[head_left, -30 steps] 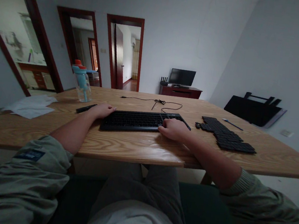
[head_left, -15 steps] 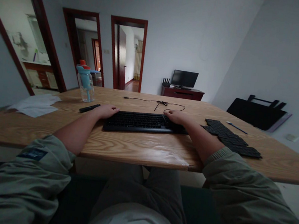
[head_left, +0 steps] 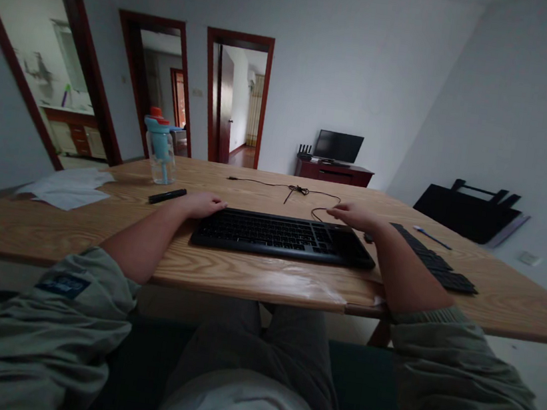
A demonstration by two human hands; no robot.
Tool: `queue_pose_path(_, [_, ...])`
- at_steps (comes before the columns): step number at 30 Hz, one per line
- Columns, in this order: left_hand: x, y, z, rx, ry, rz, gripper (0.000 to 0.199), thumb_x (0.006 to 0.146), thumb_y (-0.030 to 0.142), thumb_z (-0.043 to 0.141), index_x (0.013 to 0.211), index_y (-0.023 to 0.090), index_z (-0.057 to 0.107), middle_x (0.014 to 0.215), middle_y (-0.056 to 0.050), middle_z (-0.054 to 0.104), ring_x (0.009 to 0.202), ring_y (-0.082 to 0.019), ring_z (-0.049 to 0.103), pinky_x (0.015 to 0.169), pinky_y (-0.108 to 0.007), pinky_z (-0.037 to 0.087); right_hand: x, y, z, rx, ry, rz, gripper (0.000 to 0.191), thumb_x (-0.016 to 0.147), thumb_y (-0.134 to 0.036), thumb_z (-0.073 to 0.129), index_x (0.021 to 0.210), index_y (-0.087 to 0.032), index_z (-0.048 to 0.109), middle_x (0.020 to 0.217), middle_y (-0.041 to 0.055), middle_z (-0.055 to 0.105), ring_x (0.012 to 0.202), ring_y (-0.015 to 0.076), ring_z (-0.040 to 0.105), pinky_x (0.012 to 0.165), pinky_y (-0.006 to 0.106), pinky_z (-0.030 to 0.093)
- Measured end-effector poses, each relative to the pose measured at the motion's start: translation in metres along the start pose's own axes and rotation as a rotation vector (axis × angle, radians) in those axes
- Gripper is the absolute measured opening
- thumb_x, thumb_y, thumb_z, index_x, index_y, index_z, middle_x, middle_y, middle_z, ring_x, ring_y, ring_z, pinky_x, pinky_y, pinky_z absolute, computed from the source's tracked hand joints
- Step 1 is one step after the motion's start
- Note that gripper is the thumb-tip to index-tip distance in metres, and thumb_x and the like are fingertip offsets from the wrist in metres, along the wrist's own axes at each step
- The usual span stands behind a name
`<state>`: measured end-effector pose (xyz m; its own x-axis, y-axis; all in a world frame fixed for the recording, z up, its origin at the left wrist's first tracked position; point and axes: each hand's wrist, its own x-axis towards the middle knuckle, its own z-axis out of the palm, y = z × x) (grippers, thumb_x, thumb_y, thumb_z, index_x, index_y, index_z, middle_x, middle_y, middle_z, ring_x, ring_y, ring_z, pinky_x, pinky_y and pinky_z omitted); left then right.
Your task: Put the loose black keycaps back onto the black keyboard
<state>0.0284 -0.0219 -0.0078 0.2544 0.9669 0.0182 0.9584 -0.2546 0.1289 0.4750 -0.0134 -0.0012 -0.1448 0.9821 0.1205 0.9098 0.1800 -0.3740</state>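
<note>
Well, blue insert [head_left: 161, 148] inside clear bottle [head_left: 170, 168]; left fingers [head_left: 220, 205] at keyboard [head_left: 260, 233] corner, right fingers [head_left: 335, 212] near cable [head_left: 313, 212], grips unclear.

From the seat, a clear bottle [head_left: 160, 153] with a blue-and-red top stood upright at eleven o'clock. Toward one o'clock, a dark screen [head_left: 339, 147] sat on a reddish cabinet [head_left: 334, 173], a router [head_left: 305, 151] (four stubby antennas, I counted) just beside it. A doorway [head_left: 264, 106] showed curtains [head_left: 255, 110] near eleven-thirty.
</note>
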Motion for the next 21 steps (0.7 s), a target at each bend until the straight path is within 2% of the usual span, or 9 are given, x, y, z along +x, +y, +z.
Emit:
queue_pose_path(3, [-0.002, 0.000, -0.001, -0.027, 0.002, 0.016, 0.057, 0.091, 0.054, 0.038, 0.120, 0.017, 0.071, 0.125, -0.012, 0.070, 0.113, -0.029, 0.064, 0.096, -0.035, 0.045, -0.016, 0.034, -0.019, 0.046, 0.232, 0.070, 0.037, 0.090, -0.034, 0.054, 0.116, -0.015, 0.073, 0.115, 0.0116, 0.073, 0.097, 0.0231, 0.068, 0.085, 0.030, 0.051])
queue_pose_path(5, [-0.002, -0.003, 0.000, -0.063, 0.002, 0.038, 0.058, 0.090, 0.055, 0.039, 0.116, 0.017, 0.073, 0.121, -0.013, 0.072, 0.110, -0.030, 0.065, 0.094, -0.035, 0.046, -0.027, 0.053, -0.027, 0.030, 0.275, 0.149, 0.036, 0.085, -0.025, 0.056, 0.115, -0.014, 0.073, 0.109, 0.0114, 0.074, 0.092, 0.0220, 0.069, 0.080, 0.029, 0.051])
queue_pose_path(8, [0.000, -0.010, 0.002, -0.163, 0.023, 0.036, 0.055, 0.087, 0.057, 0.042, 0.104, 0.018, 0.075, 0.111, -0.012, 0.074, 0.102, -0.030, 0.066, 0.088, -0.035, 0.046, -0.037, 0.066, -0.032, -0.050, 0.183, 0.183, 0.031, 0.077, -0.019, 0.061, 0.104, -0.016, 0.076, 0.100, 0.0093, 0.075, 0.088, 0.0214, 0.068, 0.075, 0.027, 0.051])
queue_pose_path(11, [0.004, -0.018, 0.007, -0.303, 0.069, 0.030, 0.049, 0.082, 0.061, 0.047, 0.088, 0.020, 0.073, 0.095, -0.009, 0.075, 0.088, -0.028, 0.065, 0.079, -0.034, 0.047, -0.040, 0.066, -0.032, -0.112, 0.084, 0.205, 0.032, 0.073, -0.021, 0.066, 0.103, -0.019, 0.075, 0.095, 0.0077, 0.075, 0.085, 0.0218, 0.067, 0.070, 0.028, 0.050])
queue_pose_path(14, [0.007, -0.025, 0.011, -0.413, 0.068, 0.003, 0.048, 0.080, 0.064, 0.047, 0.081, 0.021, 0.068, 0.071, -0.005, 0.066, 0.066, -0.023, 0.058, 0.064, -0.033, 0.043, -0.040, 0.067, -0.031, -0.182, -0.006, 0.274, 0.032, 0.071, -0.029, 0.072, 0.101, -0.019, 0.075, 0.096, 0.0088, 0.075, 0.083, 0.0227, 0.067, 0.066, 0.030, 0.048])
queue_pose_path(16, [0.008, -0.028, 0.012, -0.433, 0.080, -0.012, 0.048, 0.081, 0.065, 0.045, 0.081, 0.021, 0.065, 0.061, -0.003, 0.058, 0.060, -0.022, 0.053, 0.059, -0.032, 0.040, -0.039, 0.072, -0.030, -0.220, -0.060, 0.293, 0.029, 0.073, -0.034, 0.073, 0.097, -0.018, 0.075, 0.097, 0.0098, 0.075, 0.083, 0.0230, 0.067, 0.066, 0.030, 0.047])
queue_pose_path(21, [0.007, -0.031, 0.010, -0.431, 0.151, -0.031, 0.049, 0.082, 0.062, 0.043, 0.087, 0.019, 0.065, 0.064, -0.004, 0.057, 0.063, -0.023, 0.053, 0.061, -0.033, 0.039, -0.032, 0.089, -0.024, -0.232, -0.138, 0.307, 0.024, 0.076, -0.038, 0.072, 0.086, -0.016, 0.077, 0.092, 0.0111, 0.076, 0.080, 0.0219, 0.067, 0.068, 0.031, 0.047])
